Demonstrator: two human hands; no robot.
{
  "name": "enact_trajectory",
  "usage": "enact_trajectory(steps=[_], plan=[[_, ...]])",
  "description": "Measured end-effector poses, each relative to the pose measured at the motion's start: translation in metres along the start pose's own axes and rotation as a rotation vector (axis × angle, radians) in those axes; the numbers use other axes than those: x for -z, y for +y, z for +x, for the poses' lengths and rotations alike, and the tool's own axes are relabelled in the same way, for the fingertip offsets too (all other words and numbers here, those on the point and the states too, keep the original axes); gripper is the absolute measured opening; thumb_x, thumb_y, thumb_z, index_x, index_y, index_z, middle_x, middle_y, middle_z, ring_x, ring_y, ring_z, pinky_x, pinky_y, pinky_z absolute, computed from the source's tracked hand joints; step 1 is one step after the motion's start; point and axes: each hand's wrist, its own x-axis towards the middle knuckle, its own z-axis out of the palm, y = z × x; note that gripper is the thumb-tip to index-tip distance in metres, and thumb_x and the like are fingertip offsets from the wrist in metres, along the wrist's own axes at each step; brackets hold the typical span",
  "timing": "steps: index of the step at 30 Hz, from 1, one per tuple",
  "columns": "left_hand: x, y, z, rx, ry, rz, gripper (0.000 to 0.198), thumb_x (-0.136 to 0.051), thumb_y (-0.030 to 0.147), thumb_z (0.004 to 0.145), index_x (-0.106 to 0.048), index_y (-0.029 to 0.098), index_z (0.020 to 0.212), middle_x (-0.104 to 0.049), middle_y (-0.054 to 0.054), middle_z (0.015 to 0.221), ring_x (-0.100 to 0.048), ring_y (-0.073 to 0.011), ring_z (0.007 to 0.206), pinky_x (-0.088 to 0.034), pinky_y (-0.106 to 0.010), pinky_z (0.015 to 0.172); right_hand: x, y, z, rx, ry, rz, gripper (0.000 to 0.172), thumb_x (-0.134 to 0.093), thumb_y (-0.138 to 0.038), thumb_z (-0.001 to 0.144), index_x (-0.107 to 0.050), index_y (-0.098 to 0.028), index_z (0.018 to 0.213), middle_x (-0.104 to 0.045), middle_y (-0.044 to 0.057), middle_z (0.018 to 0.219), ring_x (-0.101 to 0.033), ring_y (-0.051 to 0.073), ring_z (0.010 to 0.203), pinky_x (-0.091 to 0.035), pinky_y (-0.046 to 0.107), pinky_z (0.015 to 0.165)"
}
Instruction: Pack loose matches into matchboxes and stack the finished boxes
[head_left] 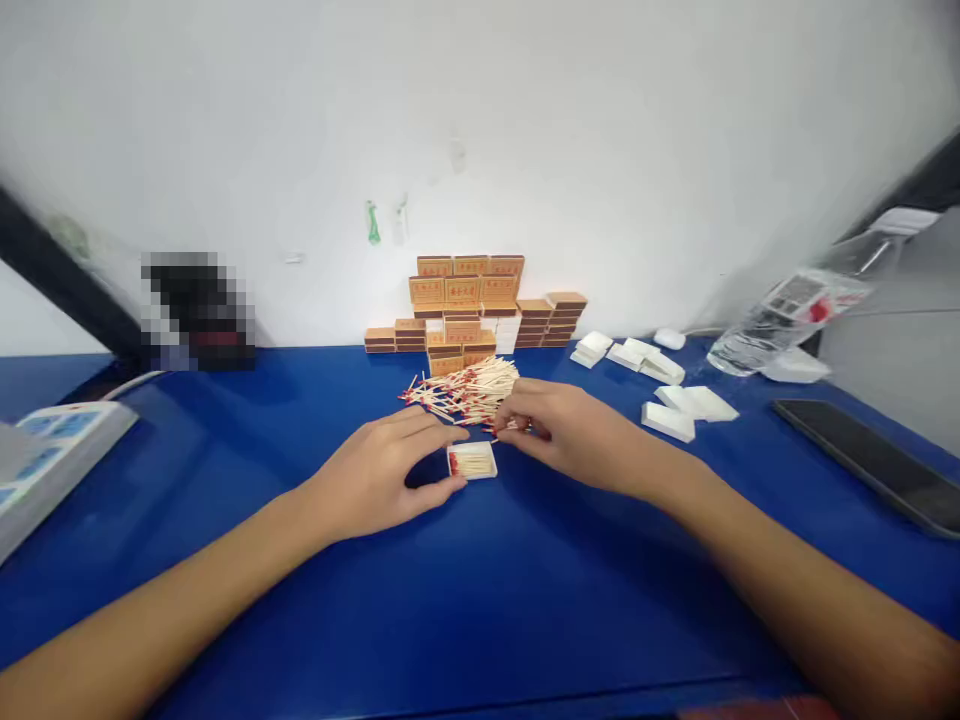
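A small white matchbox tray (484, 474) lies on the blue table, part filled with red-headed matches (472, 465) side by side. My left hand (382, 465) steadies the tray's left end between thumb and index finger. Just beyond the tray's upper right corner, my right hand (559, 425) is closed in a pinch on a few matches, whose red tips show at the fingers. It touches the near right side of a loose heap of matches (480, 385); the fingers hide part of that heap.
Orange matchboxes (465, 290) are stacked against the wall behind the heap. Several white trays (667, 420) lie to the right, near a clear plastic bottle (795, 310) and a dark phone (862, 460). A white box with blue patches (67, 450) sits at left.
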Motion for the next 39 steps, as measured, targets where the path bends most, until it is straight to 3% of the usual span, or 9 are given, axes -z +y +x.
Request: enact_trajectory(steps=[4, 9, 17, 26, 28, 32, 36, 39], plan=[[0.0, -0.001, 0.001, 0.004, -0.011, 0.011, 0.036, -0.072, 0.032, 0.098, -0.067, 0.017, 0.13, -0.078, -0.007, 0.11, -0.074, -0.0253, 0.101, -0.061, -0.04, 0.086, -0.004, 0.007, -0.001, -0.015, -0.079, 0.004, 0.013, -0.061, -0.016, 0.102, -0.064, -0.018, 0.09, -0.065, 0.005, 0.093, -0.057, 0.018, 0.084, -0.043, 0.03, 0.074], [-0.001, 0.0, 0.001, 0.014, -0.02, 0.02, 0.035, -0.07, 0.034, 0.099, -0.067, 0.018, 0.13, -0.078, -0.007, 0.109, -0.074, -0.0247, 0.1, -0.061, -0.039, 0.086, -0.003, 0.007, -0.002, -0.025, -0.05, -0.018, 0.013, -0.061, -0.019, 0.103, -0.063, -0.019, 0.089, -0.065, 0.004, 0.092, -0.057, 0.017, 0.082, -0.042, 0.031, 0.072], [0.0, 0.002, 0.001, 0.039, -0.051, -0.016, 0.034, -0.07, 0.035, 0.099, -0.067, 0.02, 0.13, -0.077, -0.007, 0.109, -0.072, -0.0239, 0.099, -0.06, -0.039, 0.085, -0.003, -0.028, -0.002, 0.059, 0.086, 0.161, 0.007, -0.063, -0.019, 0.098, -0.067, -0.02, 0.092, -0.064, 0.001, 0.088, -0.056, 0.014, 0.077, -0.043, 0.028, 0.071], [-0.001, 0.002, 0.001, 0.033, -0.05, -0.004, 0.037, -0.07, 0.035, 0.099, -0.064, 0.019, 0.132, -0.076, -0.007, 0.11, -0.072, -0.0243, 0.098, -0.06, -0.038, 0.082, -0.005, -0.032, 0.0, -0.097, 0.11, 0.445, 0.007, -0.064, -0.02, 0.093, -0.065, -0.021, 0.086, -0.058, -0.005, 0.071, -0.048, 0.011, 0.061, -0.041, 0.025, 0.057], [-0.001, 0.002, 0.001, 0.032, -0.041, 0.0, 0.039, -0.069, 0.036, 0.1, -0.063, 0.02, 0.135, -0.076, -0.007, 0.11, -0.072, -0.024, 0.098, -0.06, -0.038, 0.081, -0.008, -0.032, 0.0, -0.101, 0.1, 0.487, 0.004, -0.065, -0.018, 0.091, -0.065, -0.021, 0.092, -0.059, -0.005, 0.074, -0.047, 0.01, 0.061, -0.042, 0.025, 0.058], [0.0, 0.002, 0.001, 0.029, -0.034, 0.003, 0.04, -0.07, 0.035, 0.099, -0.061, 0.02, 0.136, -0.076, -0.007, 0.111, -0.072, -0.0238, 0.098, -0.059, -0.037, 0.081, -0.011, -0.033, 0.0, -0.044, 0.104, 0.538, 0.028, -0.062, -0.012, 0.09, -0.065, -0.023, 0.116, -0.063, -0.005, 0.085, -0.049, 0.01, 0.063, -0.045, 0.025, 0.061], [0.0, 0.002, 0.0, 0.08, -0.061, -0.016, 0.042, -0.071, 0.037, 0.098, -0.059, 0.022, 0.135, -0.075, -0.005, 0.109, -0.072, -0.0234, 0.097, -0.059, -0.038, 0.081, -0.01, -0.03, 0.001, -0.076, 0.171, 0.511, 0.01, -0.064, -0.02, 0.094, -0.072, -0.022, 0.101, -0.064, -0.003, 0.077, -0.05, 0.011, 0.065, -0.043, 0.026, 0.06], [0.001, 0.001, 0.0, 0.17, -0.074, -0.053, 0.041, -0.073, 0.039, 0.095, -0.058, 0.023, 0.13, -0.074, -0.004, 0.107, -0.072, -0.0227, 0.095, -0.059, -0.038, 0.081, -0.012, -0.025, 0.002, -0.145, 0.18, 0.564, 0.007, -0.069, -0.026, 0.094, -0.075, -0.021, 0.093, -0.067, -0.002, 0.076, -0.051, 0.012, 0.064, -0.042, 0.027, 0.059]])
